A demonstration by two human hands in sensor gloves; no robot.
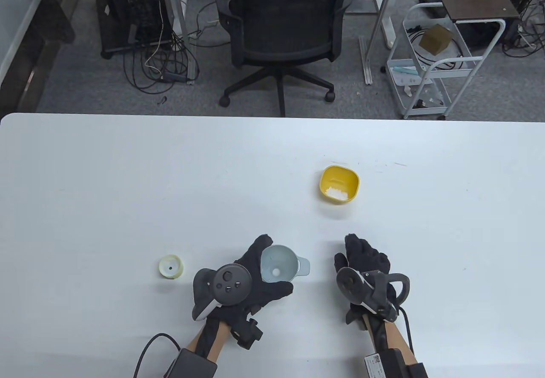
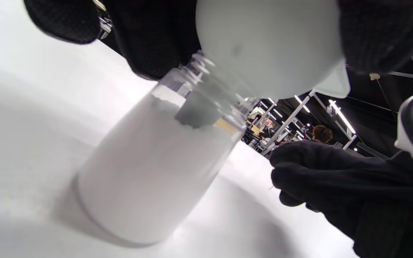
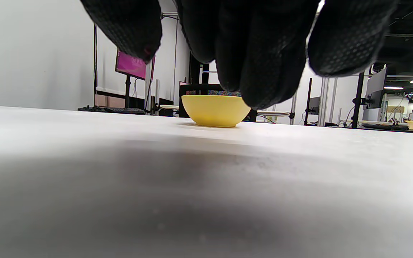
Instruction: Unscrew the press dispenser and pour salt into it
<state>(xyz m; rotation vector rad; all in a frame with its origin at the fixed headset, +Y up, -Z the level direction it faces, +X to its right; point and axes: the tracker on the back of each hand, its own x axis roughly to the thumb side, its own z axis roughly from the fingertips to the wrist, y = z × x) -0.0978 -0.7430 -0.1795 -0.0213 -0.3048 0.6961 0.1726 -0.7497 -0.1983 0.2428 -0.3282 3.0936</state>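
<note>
On the desk (image 1: 127, 182), the left hand (image 1: 238, 284) holds the funnel (image 1: 279, 263) on the bottle (image 2: 149, 179). The right hand (image 1: 366, 267) is open and holds nothing. Keep the funnel straight, then fetch the yellow bowl (image 1: 339, 184).

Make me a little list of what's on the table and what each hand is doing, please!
Left hand: holds the funnel and bottle steady at the neck
Funnel: pale grey, sits in the mouth of the bottle
Bottle: clear, upright, mostly full of white salt
Right hand: holds nothing, fingers hang just above the table
Yellow bowl: beyond the right hand, a little salt left inside
Cap: off the bottle, lying on the table left of the left hand
</note>
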